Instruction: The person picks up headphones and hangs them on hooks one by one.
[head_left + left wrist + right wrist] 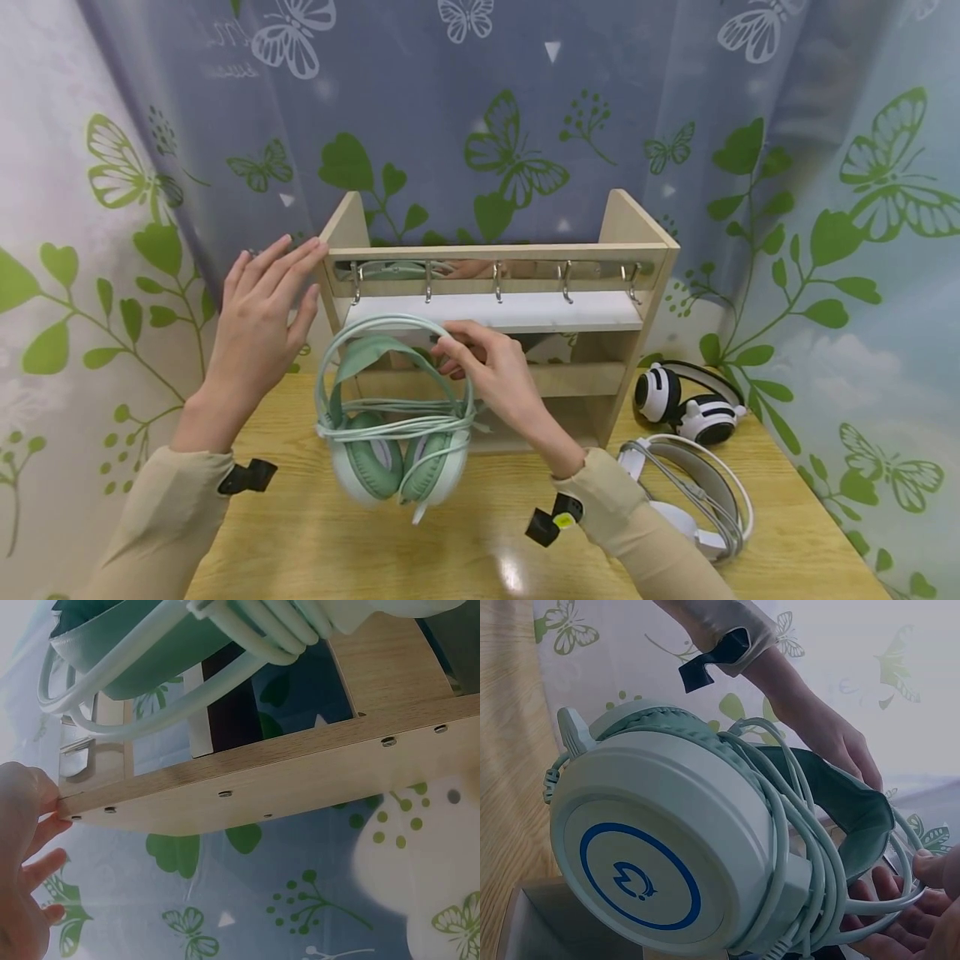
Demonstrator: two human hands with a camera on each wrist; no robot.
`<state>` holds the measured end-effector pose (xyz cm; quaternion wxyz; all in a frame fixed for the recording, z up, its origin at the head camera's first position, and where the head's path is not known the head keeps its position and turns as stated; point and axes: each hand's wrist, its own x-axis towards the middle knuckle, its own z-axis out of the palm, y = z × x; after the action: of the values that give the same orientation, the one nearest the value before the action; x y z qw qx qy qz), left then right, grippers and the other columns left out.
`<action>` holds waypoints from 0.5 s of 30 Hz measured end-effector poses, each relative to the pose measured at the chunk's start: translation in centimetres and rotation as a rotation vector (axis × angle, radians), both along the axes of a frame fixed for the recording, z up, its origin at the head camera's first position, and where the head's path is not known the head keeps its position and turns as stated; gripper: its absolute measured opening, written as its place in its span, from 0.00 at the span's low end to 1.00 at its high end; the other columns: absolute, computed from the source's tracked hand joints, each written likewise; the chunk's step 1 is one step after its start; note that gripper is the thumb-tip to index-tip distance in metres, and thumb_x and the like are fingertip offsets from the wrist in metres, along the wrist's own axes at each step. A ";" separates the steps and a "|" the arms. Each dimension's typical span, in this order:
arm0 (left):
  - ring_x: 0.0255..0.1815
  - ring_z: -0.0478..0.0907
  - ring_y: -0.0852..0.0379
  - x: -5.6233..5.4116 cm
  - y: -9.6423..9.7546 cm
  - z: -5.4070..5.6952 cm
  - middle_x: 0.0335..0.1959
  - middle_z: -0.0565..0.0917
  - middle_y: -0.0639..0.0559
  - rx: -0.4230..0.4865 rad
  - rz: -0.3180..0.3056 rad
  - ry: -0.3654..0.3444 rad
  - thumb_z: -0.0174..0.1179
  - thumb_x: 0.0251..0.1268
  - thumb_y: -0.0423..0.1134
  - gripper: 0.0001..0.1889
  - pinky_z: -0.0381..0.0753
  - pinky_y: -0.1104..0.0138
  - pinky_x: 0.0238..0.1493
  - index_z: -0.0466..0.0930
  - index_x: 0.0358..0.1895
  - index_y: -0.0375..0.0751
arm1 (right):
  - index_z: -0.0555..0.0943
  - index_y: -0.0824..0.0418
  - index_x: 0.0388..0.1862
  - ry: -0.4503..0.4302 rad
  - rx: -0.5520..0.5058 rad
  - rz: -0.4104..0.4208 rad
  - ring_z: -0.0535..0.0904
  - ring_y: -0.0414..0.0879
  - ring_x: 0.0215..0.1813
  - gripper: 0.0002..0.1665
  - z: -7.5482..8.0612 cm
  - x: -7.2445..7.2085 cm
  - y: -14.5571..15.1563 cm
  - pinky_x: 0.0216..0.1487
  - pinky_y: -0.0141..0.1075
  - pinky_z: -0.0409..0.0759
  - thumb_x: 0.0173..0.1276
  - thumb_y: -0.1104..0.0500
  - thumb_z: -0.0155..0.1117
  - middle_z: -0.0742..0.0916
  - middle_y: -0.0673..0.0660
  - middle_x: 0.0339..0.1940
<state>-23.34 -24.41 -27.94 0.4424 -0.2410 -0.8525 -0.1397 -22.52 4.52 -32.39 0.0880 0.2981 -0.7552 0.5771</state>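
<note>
My right hand point(495, 367) pinches the headband of a mint-green headset point(435, 467) between thumb and fingers, at its upper right side. The headset hangs upright in front of the wooden rack, ear cups down, its cable wound several times around it. In the right wrist view one ear cup point(641, 877) shows a blue ring logo. My left hand point(266, 304) rests with extended fingers against the upper left corner of the rack point(652, 308). Several metal hooks point(497, 283) line a strip under the rack's top bar, just above the headband.
To the right of the rack lie a black-and-white headset point(693, 408) and, nearer me, a white-and-grey headset point(697, 492). All stand on a wood-grain table point(480, 533). A patterned curtain point(420, 92) hangs close behind and at both sides.
</note>
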 end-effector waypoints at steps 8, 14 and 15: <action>0.78 0.62 0.44 0.1 0.0 0.1 0.72 0.74 0.46 -0.002 -0.001 0.001 0.56 0.75 0.33 0.25 0.47 0.44 0.79 0.71 0.74 0.45 | 0.81 0.63 0.63 -0.009 -0.008 -0.004 0.89 0.53 0.39 0.19 0.2 0.0 -0.1 0.41 0.40 0.88 0.79 0.57 0.58 0.91 0.62 0.45; 0.77 0.62 0.44 0.1 0.0 0.1 0.71 0.75 0.46 -0.004 0.000 0.001 0.57 0.75 0.33 0.25 0.47 0.44 0.79 0.71 0.74 0.45 | 0.81 0.63 0.63 -0.010 -0.012 -0.008 0.89 0.53 0.38 0.19 0.3 -0.1 -0.3 0.41 0.39 0.88 0.79 0.57 0.58 0.91 0.62 0.45; 0.77 0.62 0.44 0.1 0.0 0.1 0.71 0.75 0.46 -0.004 0.000 0.001 0.57 0.75 0.33 0.25 0.47 0.44 0.79 0.72 0.73 0.45 | 0.81 0.63 0.63 -0.006 -0.014 -0.007 0.89 0.53 0.38 0.19 0.3 -0.2 -0.3 0.41 0.38 0.88 0.79 0.57 0.58 0.91 0.62 0.45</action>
<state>-23.25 -24.45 -27.81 0.4421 -0.2422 -0.8526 -0.1378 -22.70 4.22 -32.12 0.0897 0.2932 -0.7525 0.5829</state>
